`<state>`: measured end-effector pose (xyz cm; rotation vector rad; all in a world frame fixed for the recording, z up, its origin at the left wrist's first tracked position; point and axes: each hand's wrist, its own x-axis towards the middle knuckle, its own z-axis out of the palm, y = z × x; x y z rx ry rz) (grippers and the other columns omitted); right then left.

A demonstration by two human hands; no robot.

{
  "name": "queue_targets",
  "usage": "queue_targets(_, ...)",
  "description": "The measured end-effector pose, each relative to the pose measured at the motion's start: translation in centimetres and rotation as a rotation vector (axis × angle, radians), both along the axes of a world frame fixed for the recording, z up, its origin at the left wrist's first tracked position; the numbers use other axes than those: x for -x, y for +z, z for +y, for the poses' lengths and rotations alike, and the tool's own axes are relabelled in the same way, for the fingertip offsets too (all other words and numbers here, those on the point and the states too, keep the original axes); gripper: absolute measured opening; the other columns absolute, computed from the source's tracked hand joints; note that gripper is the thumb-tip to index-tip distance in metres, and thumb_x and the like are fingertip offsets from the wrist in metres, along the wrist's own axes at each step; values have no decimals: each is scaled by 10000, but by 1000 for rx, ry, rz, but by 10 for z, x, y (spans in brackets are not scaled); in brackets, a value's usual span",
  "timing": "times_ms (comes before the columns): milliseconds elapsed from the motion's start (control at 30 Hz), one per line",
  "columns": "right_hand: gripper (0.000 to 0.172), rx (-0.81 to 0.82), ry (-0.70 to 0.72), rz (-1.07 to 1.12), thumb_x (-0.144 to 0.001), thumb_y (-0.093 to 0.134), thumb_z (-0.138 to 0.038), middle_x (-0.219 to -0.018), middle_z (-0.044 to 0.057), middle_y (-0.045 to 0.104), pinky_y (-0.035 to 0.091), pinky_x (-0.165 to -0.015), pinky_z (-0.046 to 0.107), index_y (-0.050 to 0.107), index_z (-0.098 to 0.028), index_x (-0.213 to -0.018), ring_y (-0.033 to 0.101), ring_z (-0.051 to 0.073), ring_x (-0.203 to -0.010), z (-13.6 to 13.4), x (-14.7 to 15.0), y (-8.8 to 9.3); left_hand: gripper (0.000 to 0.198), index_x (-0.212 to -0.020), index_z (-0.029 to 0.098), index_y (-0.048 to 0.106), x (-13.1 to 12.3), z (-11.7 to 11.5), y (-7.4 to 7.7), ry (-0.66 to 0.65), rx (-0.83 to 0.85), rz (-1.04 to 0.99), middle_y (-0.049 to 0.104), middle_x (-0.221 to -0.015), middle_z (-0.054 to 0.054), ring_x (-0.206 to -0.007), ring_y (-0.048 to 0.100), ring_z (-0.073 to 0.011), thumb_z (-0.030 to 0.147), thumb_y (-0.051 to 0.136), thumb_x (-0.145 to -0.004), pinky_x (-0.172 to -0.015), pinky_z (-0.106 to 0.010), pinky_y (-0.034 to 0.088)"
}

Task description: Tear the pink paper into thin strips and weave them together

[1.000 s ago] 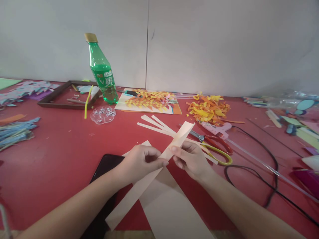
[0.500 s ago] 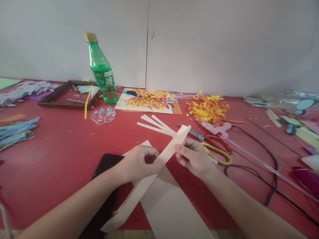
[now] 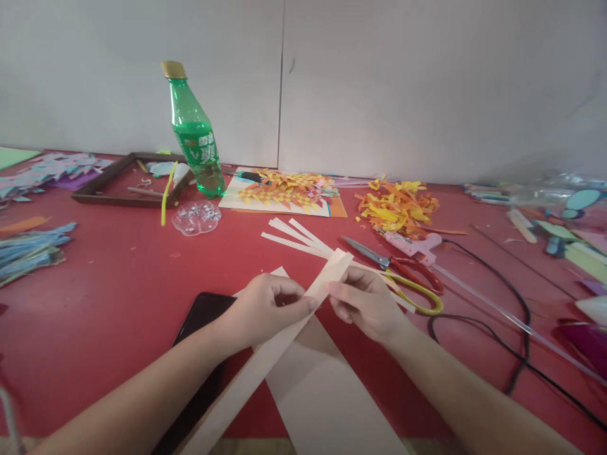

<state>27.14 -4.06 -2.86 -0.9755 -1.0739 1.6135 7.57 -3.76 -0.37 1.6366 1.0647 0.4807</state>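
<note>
A long cream paper strip (image 3: 270, 352) runs slantwise between my hands, its far end folded or doubled over. My left hand (image 3: 270, 309) pinches it near the middle, thumb on top. Close to the far end, my right hand (image 3: 367, 302) grips it between thumb and fingers. Below lies a larger cream sheet of paper (image 3: 327, 392) on the red table. Several narrow paper strips (image 3: 298, 239) fan out just beyond my hands. Scissors (image 3: 412, 278) with red and yellow handles rest beside my right hand. A black phone-like slab (image 3: 203, 316) is partly under my left forearm.
A green bottle (image 3: 196, 136) stands at the back left by a brown frame (image 3: 123, 201) and a clear dish (image 3: 196, 218). Orange and yellow paper scraps (image 3: 398, 205) lie at the back. A pink glue gun (image 3: 417, 245) trails a black cord (image 3: 515, 291) on the right.
The strip and both hands' grip on it have shifted slightly; its far end now sits lower and further left. My right hand has moved a little left. More of the scissors shows.
</note>
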Motion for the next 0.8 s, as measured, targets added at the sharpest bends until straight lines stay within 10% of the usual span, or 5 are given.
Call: queue_targets(800,188,185,-243,181,-635,700,-266,-470,-19,571,321,-337,204,579,-170,-528,477,93,-365,13,-3,12,291,-650,154,558,0,2,1,-61,72,-17,434,-613,31,-592,403,-103,372,508,-835,-551,-226,305)
